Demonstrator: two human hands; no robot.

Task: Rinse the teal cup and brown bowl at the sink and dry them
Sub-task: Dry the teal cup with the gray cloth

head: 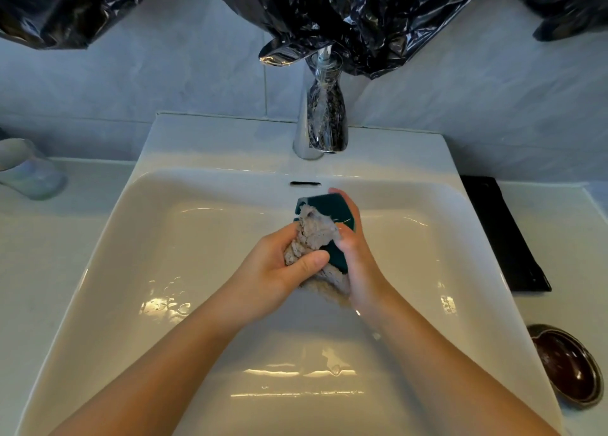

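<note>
The teal cup (332, 212) hangs over the middle of the sink (197, 205). My right hand (353, 254) wraps round its side, and my left hand (283, 271) bunches a grey cloth (312, 235) against it. If the cup is slick, a hard rub could pop it loose onto the basin. The brown bowl (564, 365) sits on the worktop (575, 238) toward its front right, where my elbow might knock it.

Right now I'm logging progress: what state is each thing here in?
teal cup: held in the right hand over the sink, cloth against it.
cloth: bunched, gripped by the left hand.
brown bowl: upright on the counter, untouched.
faucet: no stream visible.
sink: wet, droplets in the basin.
</note>
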